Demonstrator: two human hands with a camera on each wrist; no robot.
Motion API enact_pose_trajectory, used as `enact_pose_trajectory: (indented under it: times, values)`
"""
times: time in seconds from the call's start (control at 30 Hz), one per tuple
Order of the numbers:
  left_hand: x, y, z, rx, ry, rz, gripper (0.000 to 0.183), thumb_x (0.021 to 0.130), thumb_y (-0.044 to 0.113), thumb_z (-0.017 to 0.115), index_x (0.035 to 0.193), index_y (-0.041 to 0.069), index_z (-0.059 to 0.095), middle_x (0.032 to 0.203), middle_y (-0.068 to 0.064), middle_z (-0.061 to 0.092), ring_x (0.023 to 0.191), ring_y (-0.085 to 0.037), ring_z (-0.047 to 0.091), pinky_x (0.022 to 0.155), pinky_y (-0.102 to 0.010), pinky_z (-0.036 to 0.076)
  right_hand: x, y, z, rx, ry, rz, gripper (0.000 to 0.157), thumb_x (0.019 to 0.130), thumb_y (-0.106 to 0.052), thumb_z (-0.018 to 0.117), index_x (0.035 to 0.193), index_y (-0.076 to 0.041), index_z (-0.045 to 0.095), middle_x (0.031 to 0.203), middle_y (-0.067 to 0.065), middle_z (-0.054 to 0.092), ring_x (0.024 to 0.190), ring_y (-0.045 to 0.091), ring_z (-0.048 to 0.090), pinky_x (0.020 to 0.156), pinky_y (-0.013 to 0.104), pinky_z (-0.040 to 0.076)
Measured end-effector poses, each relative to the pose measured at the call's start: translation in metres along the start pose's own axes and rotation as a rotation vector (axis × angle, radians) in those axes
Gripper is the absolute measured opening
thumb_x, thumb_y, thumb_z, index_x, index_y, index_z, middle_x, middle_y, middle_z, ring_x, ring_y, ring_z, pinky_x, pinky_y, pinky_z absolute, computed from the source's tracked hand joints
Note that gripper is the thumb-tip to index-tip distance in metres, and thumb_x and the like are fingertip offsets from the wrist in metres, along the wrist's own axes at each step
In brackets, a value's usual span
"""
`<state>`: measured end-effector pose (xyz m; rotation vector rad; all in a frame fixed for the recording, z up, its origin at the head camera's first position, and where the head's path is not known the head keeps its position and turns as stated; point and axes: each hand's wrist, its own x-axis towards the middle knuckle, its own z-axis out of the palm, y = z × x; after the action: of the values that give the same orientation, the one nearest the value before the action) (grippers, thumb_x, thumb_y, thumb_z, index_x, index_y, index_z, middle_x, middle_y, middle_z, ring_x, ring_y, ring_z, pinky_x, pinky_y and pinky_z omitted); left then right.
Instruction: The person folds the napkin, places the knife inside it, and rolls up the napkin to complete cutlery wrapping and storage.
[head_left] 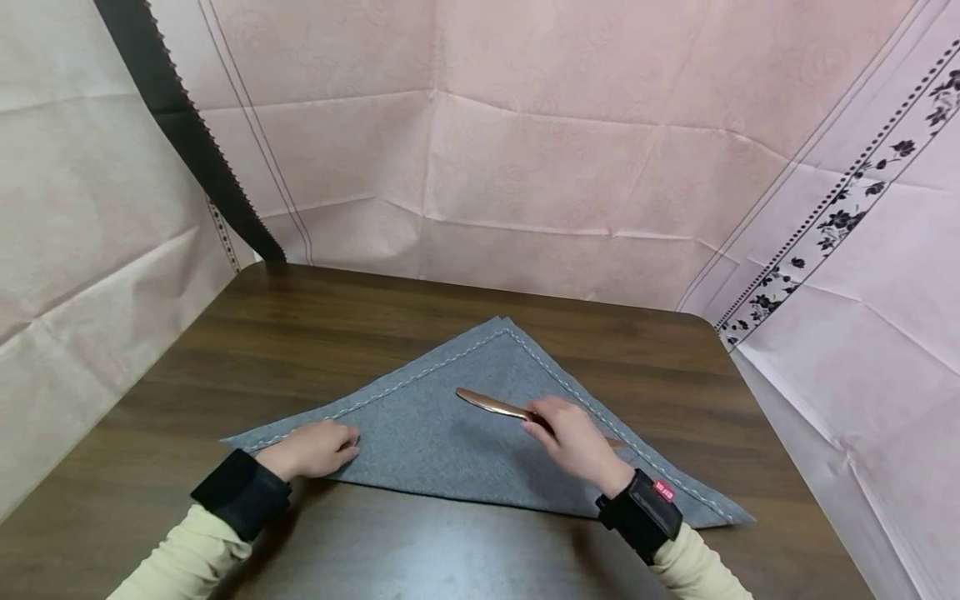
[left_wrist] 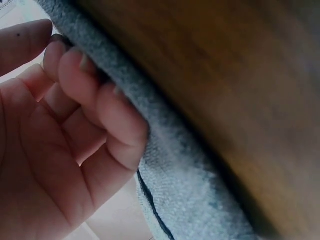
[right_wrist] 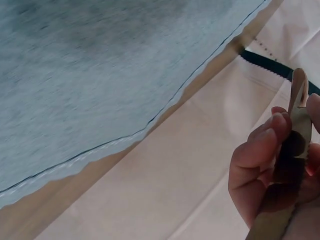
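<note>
A grey-blue cloth napkin (head_left: pixel 442 433), folded into a triangle with white stitching along two sides, lies on the wooden table. My right hand (head_left: pixel 573 437) holds a copper-coloured table knife (head_left: pixel 491 403) above the napkin's right half, its blade pointing left. In the right wrist view the fingers and thumb close around the knife (right_wrist: pixel 299 90). My left hand (head_left: pixel 315 448) rests on the napkin's left part near the front fold, fingers loosely curled. The left wrist view shows those fingertips against the cloth's edge (left_wrist: pixel 165 125), with the thumb apart from the cloth.
The brown wooden table (head_left: pixel 300 308) has rounded back corners. Creased pale pink sheeting (head_left: pixel 555 167) hangs behind it, with a black scalloped strip (head_left: pixel 187 133) at left and a floral border (head_left: pixel 840 225) at right. Black bands (head_left: pixel 641 515) circle both wrists.
</note>
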<state>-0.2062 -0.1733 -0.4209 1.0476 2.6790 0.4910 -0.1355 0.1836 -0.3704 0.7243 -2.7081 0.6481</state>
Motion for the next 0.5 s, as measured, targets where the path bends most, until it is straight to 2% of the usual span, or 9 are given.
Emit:
enact_pose_trajectory:
  times: [0.17,0.4,0.5]
  values:
    - [0.000,-0.001,0.001,-0.007,-0.001,-0.009,0.026,0.090,0.012,0.055,0.067,0.016,0.043,0.058,0.006,0.033,0.051,-0.008,0.033,0.050,-0.024,0.027,0.007,-0.010,0.008,0.012,-0.029,-0.023,0.005,0.088,-0.013,0.060,0.088,-0.009,0.059,0.075,-0.005,0.048,0.064,0.007,0.041,0.057,0.023,0.036]
    - [0.000,-0.002,0.002,-0.012,0.009,0.008,0.026,0.090,0.013,0.055,0.067,0.016,0.042,0.058,0.006,0.032,0.051,-0.007,0.032,0.050,-0.023,0.027,0.012,-0.022,0.022,0.031,-0.071,-0.076,0.010,0.089,-0.014,0.058,0.094,-0.005,0.060,0.085,0.000,0.056,0.069,0.008,0.046,0.060,0.023,0.040]
    - [0.000,-0.003,0.002,-0.017,0.011,0.011,0.026,0.090,0.013,0.055,0.067,0.016,0.042,0.058,0.007,0.032,0.051,-0.007,0.032,0.050,-0.023,0.026,0.011,-0.028,0.028,0.035,-0.106,-0.088,0.009,0.089,-0.013,0.059,0.093,-0.006,0.059,0.081,-0.002,0.053,0.067,0.007,0.044,0.058,0.022,0.038]
